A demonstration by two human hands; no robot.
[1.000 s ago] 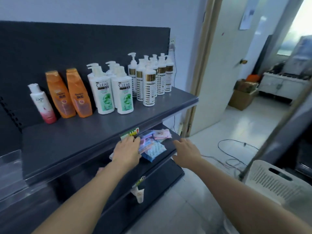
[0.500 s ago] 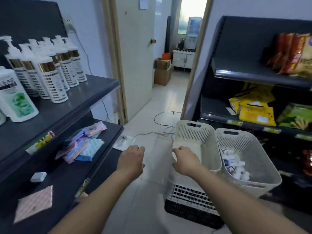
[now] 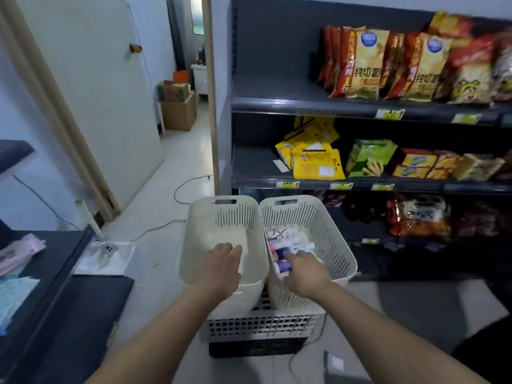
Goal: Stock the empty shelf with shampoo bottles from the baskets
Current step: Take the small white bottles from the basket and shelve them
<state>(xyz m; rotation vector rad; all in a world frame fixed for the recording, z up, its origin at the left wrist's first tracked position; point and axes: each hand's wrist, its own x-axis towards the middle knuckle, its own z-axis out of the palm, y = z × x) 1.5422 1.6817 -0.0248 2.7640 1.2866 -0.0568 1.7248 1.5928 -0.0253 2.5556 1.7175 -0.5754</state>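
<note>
Two cream slotted baskets stand side by side on a stacked crate. The left basket [image 3: 221,217] looks empty inside; my left hand [image 3: 220,268] reaches into it with relaxed fingers and holds nothing. The right basket [image 3: 318,217] holds several small white, pink and purple bottles [image 3: 285,245]. My right hand [image 3: 304,268] reaches into that basket, fingertips touching the bottles; no grip shows. The shampoo shelf is out of view except for its dark lower shelves [image 3: 69,300] at the left.
A snack rack [image 3: 360,106] full of chip bags and boxes stands behind the baskets. A white and black crate [image 3: 257,328] supports them. Cables [image 3: 182,187] and a power strip [image 3: 109,248] lie on the tiled floor. An open door [image 3: 97,92] leads to a back room.
My view has swung right, from the shampoo shelf to the baskets. Both hands moved forward and down into the baskets, the left into the empty one, the right onto the bottles.
</note>
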